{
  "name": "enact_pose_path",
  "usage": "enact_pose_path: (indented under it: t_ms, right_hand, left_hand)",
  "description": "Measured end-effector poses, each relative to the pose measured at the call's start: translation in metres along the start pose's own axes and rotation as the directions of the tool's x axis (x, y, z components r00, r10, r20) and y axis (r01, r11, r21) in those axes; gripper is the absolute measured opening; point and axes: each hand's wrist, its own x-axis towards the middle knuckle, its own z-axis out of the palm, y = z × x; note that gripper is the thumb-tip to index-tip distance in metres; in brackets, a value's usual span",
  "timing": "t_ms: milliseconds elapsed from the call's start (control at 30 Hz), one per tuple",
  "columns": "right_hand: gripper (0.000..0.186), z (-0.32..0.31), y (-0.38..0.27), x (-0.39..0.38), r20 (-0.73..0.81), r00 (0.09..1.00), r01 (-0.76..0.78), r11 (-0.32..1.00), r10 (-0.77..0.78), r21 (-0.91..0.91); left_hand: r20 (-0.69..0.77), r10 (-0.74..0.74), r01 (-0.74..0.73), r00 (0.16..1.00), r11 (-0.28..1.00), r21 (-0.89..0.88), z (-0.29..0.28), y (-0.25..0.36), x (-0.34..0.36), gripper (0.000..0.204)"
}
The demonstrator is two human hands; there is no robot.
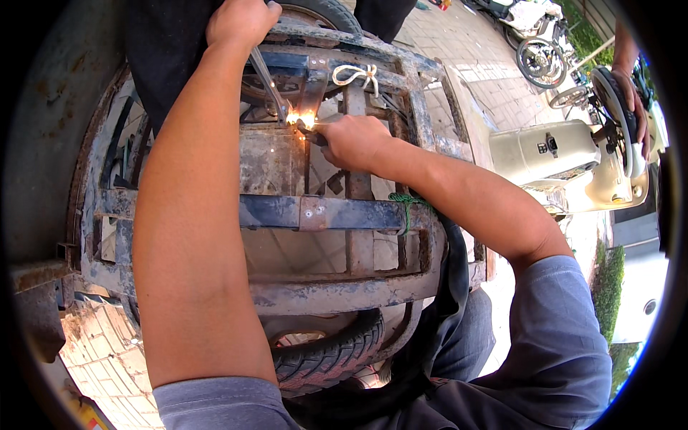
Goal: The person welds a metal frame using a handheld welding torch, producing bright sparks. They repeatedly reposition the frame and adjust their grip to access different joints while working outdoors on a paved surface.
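My left hand [242, 25] reaches to the far side of a rusty metal frame [373, 215], its fingers closed. A long steel bar-like tool [266, 80] slants from beneath this hand down to a bright spark [301, 118]. Near that glow my right hand [355, 142] is closed around a dark tool [315, 134], whose tip meets the sparks. The glare hides the exact contact point. Just above the spark stands an upright metal piece [312, 86], and left of it, below, lies a flat rusty plate [272, 161].
A white rope [358, 73] is knotted on the frame's far bar, a green cord [405, 208] on a nearer one. One tire [337, 355] sits under the near side. At right, another person's hand [631, 107] is on the wheel of a beige scooter [545, 154].
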Motion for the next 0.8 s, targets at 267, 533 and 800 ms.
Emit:
enact_pose_path:
  t_ms: [267,533,800]
  right_hand:
    - [0.036,-0.007,0.024,-0.003,-0.096,0.995,0.011,0.990,0.002,0.140]
    - [0.038,0.003,0.031,0.011,-0.080,0.996,0.040,0.984,-0.026,0.173]
    - [0.037,-0.001,0.032,0.019,-0.075,0.996,0.054,0.976,-0.039,0.209]
  left_hand:
    - [-0.016,0.048,-0.048,0.999,0.999,0.007,0.000,-0.003,-0.001,0.044]
    - [-0.077,-0.001,-0.001,0.997,1.000,-0.022,-0.005,0.008,-0.009,0.039]
    - [-0.135,0.024,-0.028,0.991,0.999,-0.025,-0.006,0.008,-0.011,0.037]
